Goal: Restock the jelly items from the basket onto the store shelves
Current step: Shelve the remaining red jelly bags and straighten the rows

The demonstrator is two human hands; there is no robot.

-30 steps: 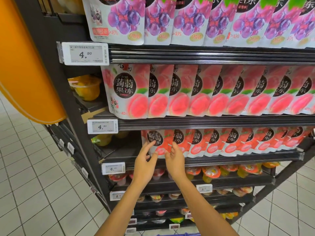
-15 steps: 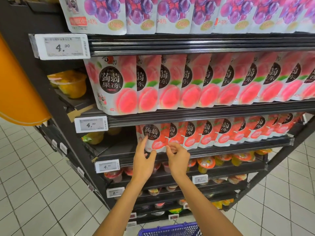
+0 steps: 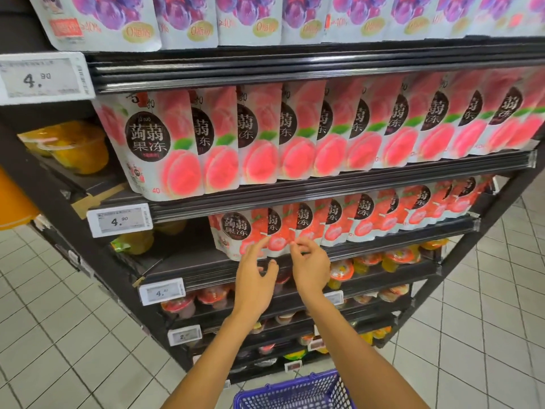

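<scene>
Store aisle with a white tiled floor (image 3: 44, 335) and a black shelving unit (image 3: 97, 261). Grape pouches (image 3: 250, 16) fill the top tier and peach pouches (image 3: 265, 137) the one below. A row of red-fruit jelly pouches (image 3: 368, 214) stands on the third shelf (image 3: 182, 261), with jelly cups (image 3: 395, 256) on the tiers underneath. The blue basket (image 3: 295, 388) sits at the lower edge of view, between your forearms; its contents are out of sight.

Step in hand, as judged: you are facing up the left end of the red-fruit row. There the front pouch (image 3: 233, 231) stands upright at the shelf lip, with bare shelf to its left. Both your hands are raised to that pouch's lower edge.

Your left hand (image 3: 255, 278) is released, fingers spread and reaching upward. The tips are at or just short of the pouch, and blur hides whether they touch. Your right hand (image 3: 311, 267) has its fingers loosely curled, tips close against the bottom of the neighbouring pouches. Whether it pinches a pouch or grasps nothing cannot be told from this view.

Next move, as judged: once the front pouch stands square, lower one hand to the basket for another item. This calls for a look down first. The item should then go into the gap at the left without toppling the row.
</scene>
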